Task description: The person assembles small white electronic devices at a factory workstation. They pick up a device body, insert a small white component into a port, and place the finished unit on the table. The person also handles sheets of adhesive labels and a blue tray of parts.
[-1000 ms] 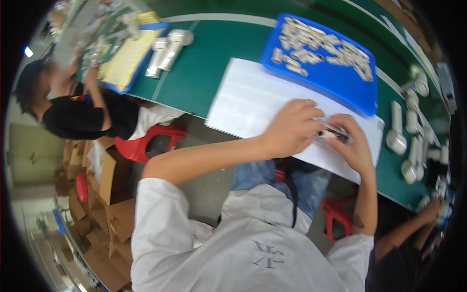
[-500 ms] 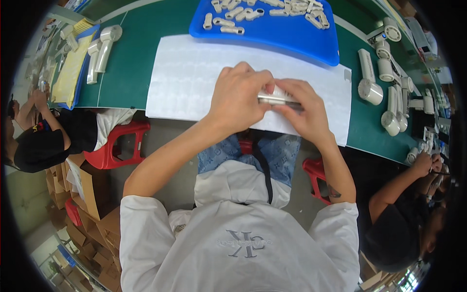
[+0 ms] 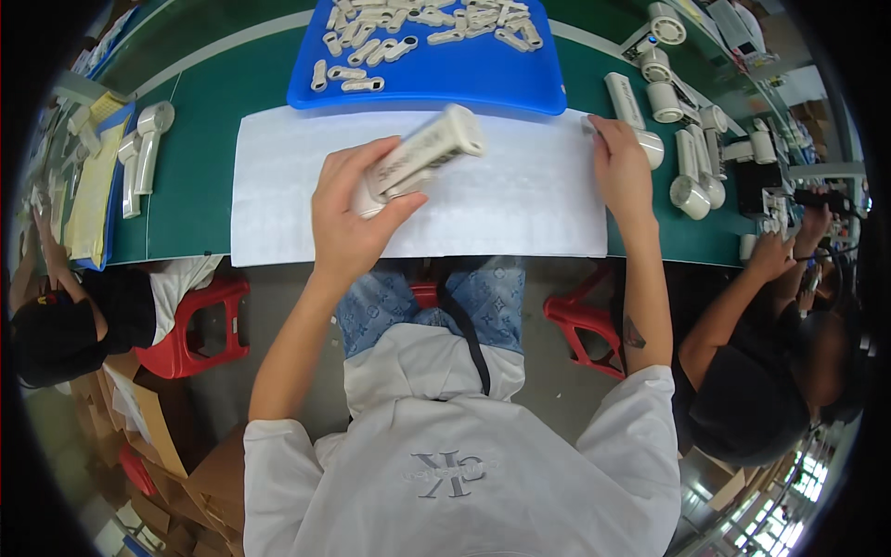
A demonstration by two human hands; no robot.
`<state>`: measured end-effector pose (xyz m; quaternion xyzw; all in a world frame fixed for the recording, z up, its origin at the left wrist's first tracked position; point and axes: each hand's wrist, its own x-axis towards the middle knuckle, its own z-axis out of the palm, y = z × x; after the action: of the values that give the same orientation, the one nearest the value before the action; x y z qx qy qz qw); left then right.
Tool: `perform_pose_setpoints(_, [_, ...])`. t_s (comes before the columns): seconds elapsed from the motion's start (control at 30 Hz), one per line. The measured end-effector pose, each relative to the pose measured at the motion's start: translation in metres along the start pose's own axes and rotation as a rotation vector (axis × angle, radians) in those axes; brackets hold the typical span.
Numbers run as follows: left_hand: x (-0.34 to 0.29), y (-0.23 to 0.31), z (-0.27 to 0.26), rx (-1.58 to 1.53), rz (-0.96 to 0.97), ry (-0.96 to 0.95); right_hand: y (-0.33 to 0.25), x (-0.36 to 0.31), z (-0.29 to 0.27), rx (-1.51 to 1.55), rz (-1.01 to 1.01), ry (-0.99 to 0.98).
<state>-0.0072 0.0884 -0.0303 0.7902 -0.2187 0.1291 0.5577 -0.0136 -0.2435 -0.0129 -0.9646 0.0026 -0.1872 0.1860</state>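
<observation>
While the left hand (image 3: pixel 345 209) is gripping a white, elongated plastic device (image 3: pixel 425 153) upper-centre, I'm watching the right hand (image 3: pixel 622 172), grasp unclear, at the white paper sheet's (image 3: pixel 520 204) upper-right corner, seemingly a hold-and-reach step, next needing precision.

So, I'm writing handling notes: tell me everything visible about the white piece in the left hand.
The white piece is long, plastic-looking and blurred, with dark marking along its body and a blunt far end. Slanting away toward the right, it is over the white sheet, gripped in the left hand. Finer details cannot be made out.
</observation>
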Motion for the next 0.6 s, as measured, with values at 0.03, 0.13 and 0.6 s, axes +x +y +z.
perform_pose_setpoints(0.03, [-0.003, 0.001, 0.001, -0.177, -0.062, 0.051, 0.006, 0.001, 0.006, -0.056, -0.045, 0.015])
perform_pose_setpoints(0.13, [-0.002, 0.002, 0.002, -0.434, -0.048, 0.220, 0.015, 0.009, 0.014, -0.168, -0.061, -0.025])
perform_pose_setpoints(0.6, [-0.001, 0.009, -0.002, -0.662, -0.153, 0.156, 0.020, 0.033, 0.012, -0.261, -0.033, -0.162])
